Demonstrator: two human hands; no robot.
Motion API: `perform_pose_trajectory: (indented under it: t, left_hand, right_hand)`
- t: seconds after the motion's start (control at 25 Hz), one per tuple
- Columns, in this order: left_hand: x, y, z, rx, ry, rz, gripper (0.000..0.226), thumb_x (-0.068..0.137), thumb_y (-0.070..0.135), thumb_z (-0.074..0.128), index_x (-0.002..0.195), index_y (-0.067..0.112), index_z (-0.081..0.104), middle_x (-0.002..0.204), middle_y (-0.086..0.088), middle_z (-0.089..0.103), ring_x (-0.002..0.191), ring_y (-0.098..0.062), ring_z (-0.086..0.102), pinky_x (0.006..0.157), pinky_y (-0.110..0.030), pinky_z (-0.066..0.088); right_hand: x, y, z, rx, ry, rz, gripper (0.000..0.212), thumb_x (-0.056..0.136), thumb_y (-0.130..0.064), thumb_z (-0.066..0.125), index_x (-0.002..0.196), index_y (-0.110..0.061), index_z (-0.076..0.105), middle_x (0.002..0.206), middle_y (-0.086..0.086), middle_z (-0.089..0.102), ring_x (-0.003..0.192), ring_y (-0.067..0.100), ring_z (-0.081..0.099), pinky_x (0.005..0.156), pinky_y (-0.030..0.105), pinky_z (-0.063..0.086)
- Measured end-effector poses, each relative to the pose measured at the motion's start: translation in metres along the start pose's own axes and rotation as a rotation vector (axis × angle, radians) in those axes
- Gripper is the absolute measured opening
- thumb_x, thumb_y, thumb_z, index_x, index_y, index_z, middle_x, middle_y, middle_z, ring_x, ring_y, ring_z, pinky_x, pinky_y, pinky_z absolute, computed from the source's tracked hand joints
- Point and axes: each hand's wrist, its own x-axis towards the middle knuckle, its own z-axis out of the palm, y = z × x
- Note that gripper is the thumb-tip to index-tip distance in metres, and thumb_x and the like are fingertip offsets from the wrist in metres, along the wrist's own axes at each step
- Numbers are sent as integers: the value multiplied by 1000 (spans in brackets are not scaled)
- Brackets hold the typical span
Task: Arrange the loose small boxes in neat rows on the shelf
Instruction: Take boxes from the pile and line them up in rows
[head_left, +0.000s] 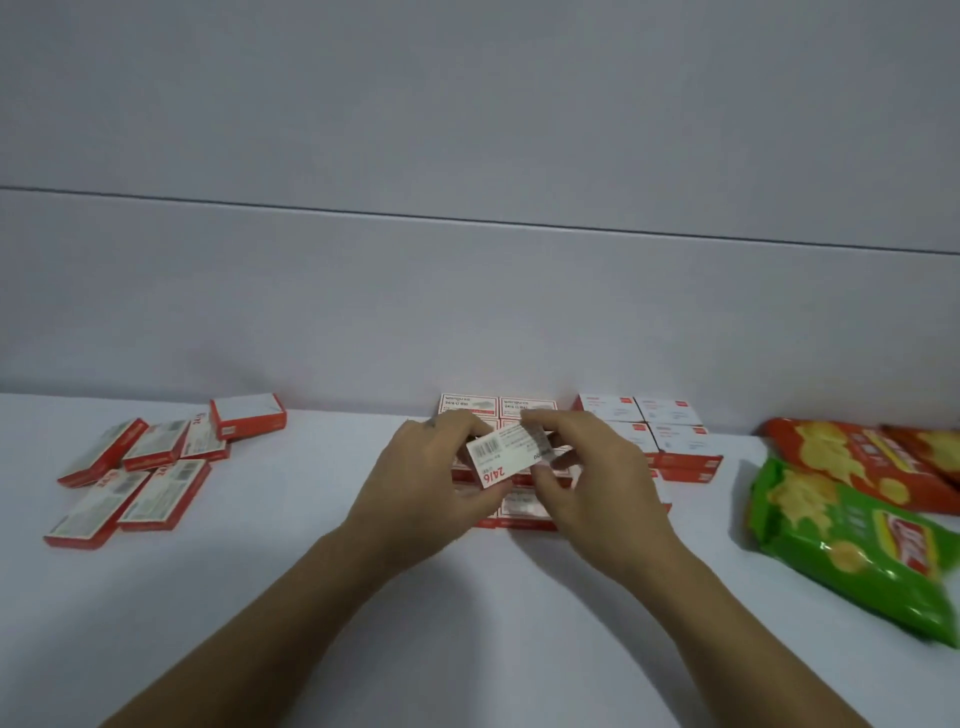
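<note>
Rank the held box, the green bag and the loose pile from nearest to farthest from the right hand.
1. The held box, pinched by the right hand at centre.
2. The green bag, on the right.
3. The loose pile, far left.

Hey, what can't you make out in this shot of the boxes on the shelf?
Head view only.
arranged rows: middle hidden behind left hand and right hand; count unclear.
held box: print blurred, except 24/6.
orange chip bags: cut off by right edge.
</note>
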Motion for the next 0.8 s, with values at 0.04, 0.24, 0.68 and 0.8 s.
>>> perform_pose_trajectory:
  t: [0.04,0.24,0.68,0.8]
  left_hand:
    - [-5,-1,1,-3,30,20,36,68,33,78,97,21,60,91,11,65,76,-6,53,67,-18,42]
    - [-10,3,-4,62,109,144,37,71,31,74,101,10,65,96,-2,68,82,-17,57,68,-33,50]
    - [-7,3,-13,-230,4,-23,44,73,43,73,109,28,53,105,11,66,90,-1,61,76,-20,53]
    - [-6,6,-14,-352,4,-77,41,71,42,72,105,39,50,101,26,63,91,2,62,74,-15,52]
  right_hand:
    - [-3,-3,3,-2,-21,-24,43,80,-13,69,120,-24,60,112,-14,61,99,4,57,89,26,49]
    - [-13,-24,15,89,-89,118,66,66,-63,63,124,-37,49,119,-23,55,105,-5,52,85,12,43]
    - [4,-13,0,980,-178,539,19,93,-15,55,97,-11,73,99,11,74,92,26,71,79,36,58]
    - [5,-8,-1,934,-118,536,18,92,-8,56,104,-15,68,98,7,75,90,23,72,76,37,59]
